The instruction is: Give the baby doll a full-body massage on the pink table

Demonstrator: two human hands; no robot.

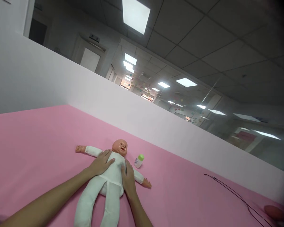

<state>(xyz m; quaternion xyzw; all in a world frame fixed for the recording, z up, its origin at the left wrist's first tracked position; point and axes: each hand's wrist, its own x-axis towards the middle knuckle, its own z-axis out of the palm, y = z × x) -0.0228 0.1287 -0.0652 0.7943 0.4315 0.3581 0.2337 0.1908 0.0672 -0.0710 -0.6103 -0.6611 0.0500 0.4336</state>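
A baby doll point(113, 171) with a white cloth body lies on its back on the pink surface point(180, 189), arms stretched out to both sides. My left hand point(100, 163) rests on the left side of its chest, fingers extended and thumb apart. On the other side of the torso, my right hand point(128, 176) lies flat along the doll's flank, fingers pointing toward its shoulder. Neither hand is wrapped round the doll. Just right of the doll's head is a small white bottle point(139, 161) with a green cap, touched by neither hand.
A low white wall point(109, 104) runs behind the surface, with a glass window point(180, 72) above it. Toward the right lies a thin black cable point(234, 192). A blurred reddish-brown rounded object point(274, 212) sits in the lower right corner.
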